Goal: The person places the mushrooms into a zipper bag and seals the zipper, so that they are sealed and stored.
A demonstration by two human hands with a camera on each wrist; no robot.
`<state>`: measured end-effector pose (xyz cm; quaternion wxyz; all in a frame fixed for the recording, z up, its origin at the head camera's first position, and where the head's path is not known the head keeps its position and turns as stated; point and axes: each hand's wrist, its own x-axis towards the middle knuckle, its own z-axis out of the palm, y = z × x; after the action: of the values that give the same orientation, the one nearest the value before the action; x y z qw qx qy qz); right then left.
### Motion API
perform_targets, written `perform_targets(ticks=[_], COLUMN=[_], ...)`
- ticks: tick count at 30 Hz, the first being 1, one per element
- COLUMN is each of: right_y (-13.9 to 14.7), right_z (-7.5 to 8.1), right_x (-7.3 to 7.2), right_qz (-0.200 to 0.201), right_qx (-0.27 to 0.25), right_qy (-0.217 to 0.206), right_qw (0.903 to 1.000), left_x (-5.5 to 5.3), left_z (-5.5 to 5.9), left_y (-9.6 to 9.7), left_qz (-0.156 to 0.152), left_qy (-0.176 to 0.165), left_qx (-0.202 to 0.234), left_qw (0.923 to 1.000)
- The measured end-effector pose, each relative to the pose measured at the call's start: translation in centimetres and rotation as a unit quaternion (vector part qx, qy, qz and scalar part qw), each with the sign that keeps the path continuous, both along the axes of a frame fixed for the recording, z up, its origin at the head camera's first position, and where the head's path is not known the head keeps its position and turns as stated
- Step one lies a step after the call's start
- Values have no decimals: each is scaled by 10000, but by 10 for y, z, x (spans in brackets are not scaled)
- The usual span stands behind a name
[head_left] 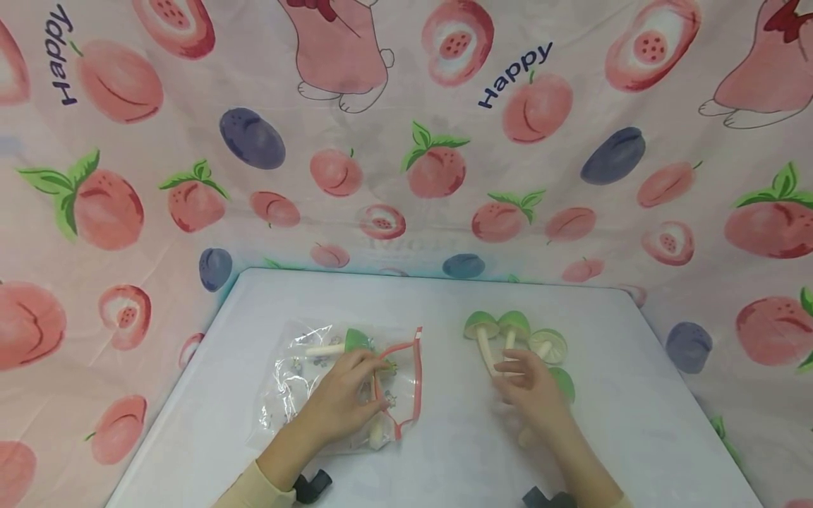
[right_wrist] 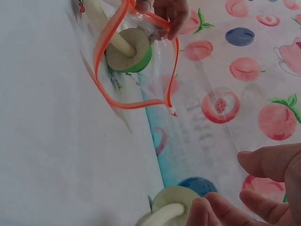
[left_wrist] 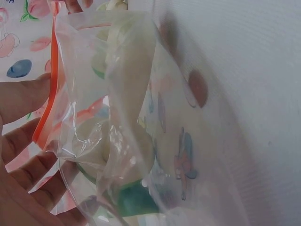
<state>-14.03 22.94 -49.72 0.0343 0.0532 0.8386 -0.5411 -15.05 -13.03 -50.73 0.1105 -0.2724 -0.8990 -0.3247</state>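
Note:
A clear zip bag (head_left: 298, 416) with a red-orange zip strip lies on the left of the white table, its mouth held apart toward the right. My left hand (head_left: 343, 402) grips the bag's upper edge, the thumb against the strip (left_wrist: 52, 61) in the left wrist view. Inside the bag is a toy mushroom (right_wrist: 129, 49) with a green cap and a pale stem; more pale and green shapes show blurred through the plastic. My right hand (head_left: 533, 388) hovers with loose, parted fingers over several similar mushrooms (head_left: 480, 326) and holds nothing. It partly hides them.
The white table (head_left: 444, 480) meets a fruit-printed cloth (head_left: 381, 141) hung behind and at both sides. Dark wrist devices (head_left: 312, 487) show at the bottom near each forearm. A pale piece (head_left: 526, 439) lies beside the right wrist, mostly hidden.

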Motion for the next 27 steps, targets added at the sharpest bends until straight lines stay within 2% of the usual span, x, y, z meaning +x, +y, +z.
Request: perform_targets(ticks=[13, 22, 27], right_y=[27, 40, 49], right_z=[12, 16, 16], right_x=[9, 16, 17], right_qz=[-184, -351, -469], right_qx=[563, 576, 794], right_qy=[196, 141, 149], right_qw=[9981, 9976, 9956], left_x=[0, -1, -1], left_z=[1, 0, -1], left_y=[1, 1, 1], left_qz=[27, 17, 31], left_qy=[-90, -36, -67], left_qx=[-3, 17, 9], left_qw=[10000, 10000, 10000])
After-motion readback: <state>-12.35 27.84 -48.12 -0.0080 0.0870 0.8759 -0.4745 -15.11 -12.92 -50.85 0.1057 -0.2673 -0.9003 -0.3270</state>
